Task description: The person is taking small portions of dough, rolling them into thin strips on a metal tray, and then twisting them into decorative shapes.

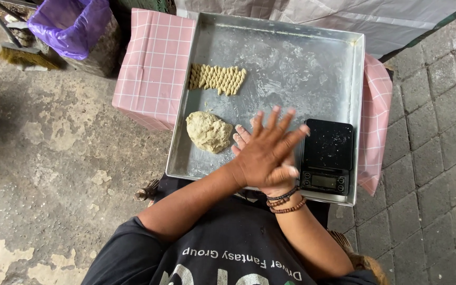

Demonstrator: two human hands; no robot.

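Observation:
My left hand (267, 153) lies flat with its fingers spread on top of my right hand (240, 136), palm to palm, above the near edge of a large metal tray (302, 68). Only my right hand's fingertips and beaded wrist show beneath. Whatever is between the palms is hidden. A lump of pale dough (208, 132) sits on the tray just left of my hands. A row of several twisted dough pieces (217, 79) lies farther back on the tray.
A black digital scale (327, 155) rests in the tray's near right corner, beside my hands. The tray sits on a pink checked cloth (151, 68). A bin lined with a purple bag (72, 26) and a brush (25, 57) stand at the far left on concrete. Paving stones (439, 132) lie at right.

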